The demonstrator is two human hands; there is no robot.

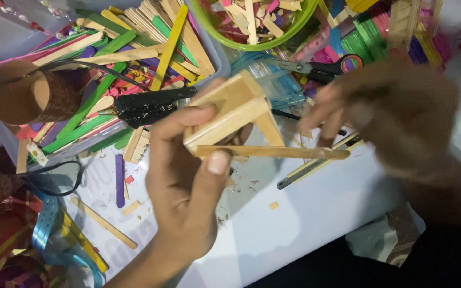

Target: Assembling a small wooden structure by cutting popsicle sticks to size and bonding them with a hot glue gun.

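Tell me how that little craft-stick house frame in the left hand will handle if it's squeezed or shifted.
The craft-stick frame probably weighs little: the left hand pinches it with thumb and fingers alone. It looks stiff yet fragile, being thin flat sticks joined at the edges. The long stick along its base juts out sideways toward the blurred right hand, so a knock could lever it off.

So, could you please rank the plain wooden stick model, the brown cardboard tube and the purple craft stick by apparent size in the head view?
1. Plain wooden stick model, though nearest the camera.
2. Brown cardboard tube.
3. Purple craft stick.
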